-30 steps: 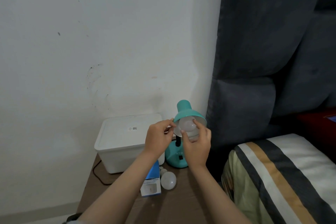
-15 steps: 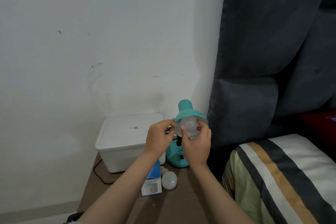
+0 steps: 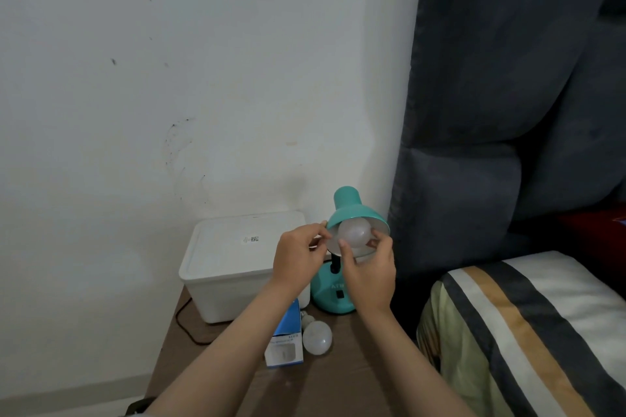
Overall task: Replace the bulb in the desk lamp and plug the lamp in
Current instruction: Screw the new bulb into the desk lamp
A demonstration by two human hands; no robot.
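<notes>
Left hand (image 3: 298, 257) pinching the teal lamp shade (image 3: 355, 215) rim, right hand (image 3: 371, 272) fingers wrapped around the bulb (image 3: 354, 230) inside it, spare bulb (image 3: 316, 337) on desk (image 3: 189, 359).

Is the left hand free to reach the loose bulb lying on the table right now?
Probably not at once: the left hand is pinching the lamp shade rim, steadying it. The loose bulb lies uncovered beside the blue box, so the path looks open once it lets go.

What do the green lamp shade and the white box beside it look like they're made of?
The lamp shade looks like painted metal or glossy plastic: smooth teal outside, pale lining inside; which one is unclear. The white box looks like matte, slightly translucent plastic, with rounded moulded corners and a fitted lid.
</notes>
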